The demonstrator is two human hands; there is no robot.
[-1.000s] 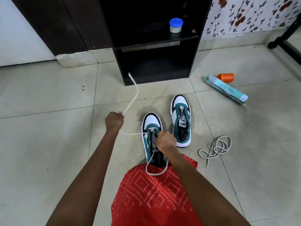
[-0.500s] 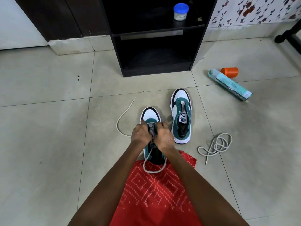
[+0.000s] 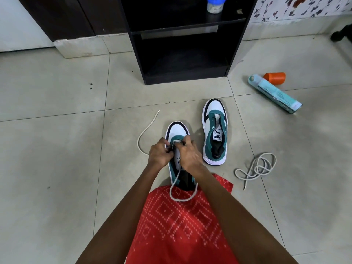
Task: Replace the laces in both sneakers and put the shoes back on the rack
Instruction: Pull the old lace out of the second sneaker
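The rack (image 3: 137, 54) stands on the floor against the wall, with a jar (image 3: 216, 4) on its upper shelf. In front of the rack, two sneakers point their toes toward it. The right sneaker (image 3: 215, 134) lies nearer the rack. The left sneaker (image 3: 177, 130) lies farther out, and the left hand (image 3: 160, 154) and right hand (image 3: 190, 156) pinch the threaded lace (image 3: 144, 134) over it. A spray can (image 3: 276, 94) and its cap (image 3: 275, 78) lie right of the rack. A coiled lace (image 3: 257, 168) lies farther out on that side, beyond the right sneaker.

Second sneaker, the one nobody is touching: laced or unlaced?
Unlaced: the untouched sneaker shows its bare tongue, no lace crossing it; a loose lace lies coiled on the floor beside it.
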